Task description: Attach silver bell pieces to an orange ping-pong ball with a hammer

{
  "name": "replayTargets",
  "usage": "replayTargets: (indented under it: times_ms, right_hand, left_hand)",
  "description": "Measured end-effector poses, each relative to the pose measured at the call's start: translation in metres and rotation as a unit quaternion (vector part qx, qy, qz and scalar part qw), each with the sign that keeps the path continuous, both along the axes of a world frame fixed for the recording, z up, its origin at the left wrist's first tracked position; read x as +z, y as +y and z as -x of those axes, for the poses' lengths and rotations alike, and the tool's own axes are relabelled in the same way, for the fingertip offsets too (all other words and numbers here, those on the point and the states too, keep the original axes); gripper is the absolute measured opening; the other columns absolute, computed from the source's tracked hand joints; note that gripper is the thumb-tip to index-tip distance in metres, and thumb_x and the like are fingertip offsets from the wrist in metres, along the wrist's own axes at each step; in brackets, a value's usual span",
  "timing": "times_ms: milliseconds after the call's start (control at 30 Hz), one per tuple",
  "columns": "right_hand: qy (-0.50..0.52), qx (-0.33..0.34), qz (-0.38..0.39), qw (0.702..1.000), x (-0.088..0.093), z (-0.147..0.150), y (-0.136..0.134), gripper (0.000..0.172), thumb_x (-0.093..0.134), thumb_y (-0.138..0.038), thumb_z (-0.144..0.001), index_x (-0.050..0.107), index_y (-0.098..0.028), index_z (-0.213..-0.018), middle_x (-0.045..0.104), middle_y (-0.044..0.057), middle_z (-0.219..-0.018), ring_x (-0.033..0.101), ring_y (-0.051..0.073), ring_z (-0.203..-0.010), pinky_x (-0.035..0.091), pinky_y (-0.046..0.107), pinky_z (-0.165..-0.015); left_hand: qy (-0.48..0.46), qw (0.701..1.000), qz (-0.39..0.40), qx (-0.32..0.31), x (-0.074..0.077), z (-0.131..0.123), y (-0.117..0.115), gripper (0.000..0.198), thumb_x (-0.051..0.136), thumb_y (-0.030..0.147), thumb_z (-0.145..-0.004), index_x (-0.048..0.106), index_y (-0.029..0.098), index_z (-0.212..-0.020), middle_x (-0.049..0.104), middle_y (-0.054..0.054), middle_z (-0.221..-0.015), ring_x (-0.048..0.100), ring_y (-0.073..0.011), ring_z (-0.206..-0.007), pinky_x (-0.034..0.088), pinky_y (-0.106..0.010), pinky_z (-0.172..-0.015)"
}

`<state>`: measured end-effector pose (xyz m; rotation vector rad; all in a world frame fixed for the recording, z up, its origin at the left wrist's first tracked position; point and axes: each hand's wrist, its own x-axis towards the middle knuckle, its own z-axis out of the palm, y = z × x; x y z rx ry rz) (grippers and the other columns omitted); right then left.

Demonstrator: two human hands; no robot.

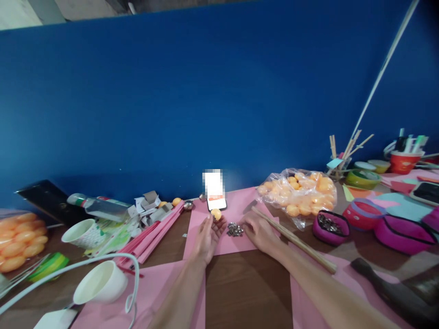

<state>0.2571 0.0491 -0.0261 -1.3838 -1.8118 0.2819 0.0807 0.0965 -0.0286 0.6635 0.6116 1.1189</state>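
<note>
My left hand [211, 235] is half closed, palm up, with an orange ball [216, 214] at its fingertips. A dark patch shows on the ball's lower side, too small to make out. Just right of it, a small heap of shiny metal thumbtacks [235, 229] lies on a pink sheet [233, 248]. My right hand [259, 230] rests palm down at the heap's right edge, fingers bent and drawn together; whatever is between them is hidden. Beyond the ball a lit phone [217, 204] leans upright. A hammer [298, 242] with a wooden handle lies beside my right hand.
A clear bag of orange balls [298, 196] lies behind the hammer. Right of it sits a purple container [331, 228] with metal bits. At left are folded pink paper [154, 240], a white cup [101, 283] and a white cable [78, 265]. A blue partition [206, 91] closes off the back.
</note>
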Motion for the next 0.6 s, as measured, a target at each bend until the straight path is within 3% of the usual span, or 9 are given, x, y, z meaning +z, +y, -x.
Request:
replayTargets:
  times_ms: [600]
  right_hand:
    - [0.003, 0.005, 0.003, 1.000, 0.0035, 0.0004, -0.0008, 0.017, 0.048, -0.007, -0.075, 0.061, -0.017, -0.077, 0.063, 0.004, -0.077, 0.056, 0.017, -0.074, 0.042, 0.028, -0.067]
  left_hand:
    - [0.006, 1.000, 0.004, 0.000, -0.0020, -0.0003, 0.0019, 0.027, 0.057, 0.036, -0.076, 0.059, 0.012, -0.089, 0.067, -0.010, -0.088, 0.063, -0.0200, -0.086, 0.048, -0.034, -0.083]
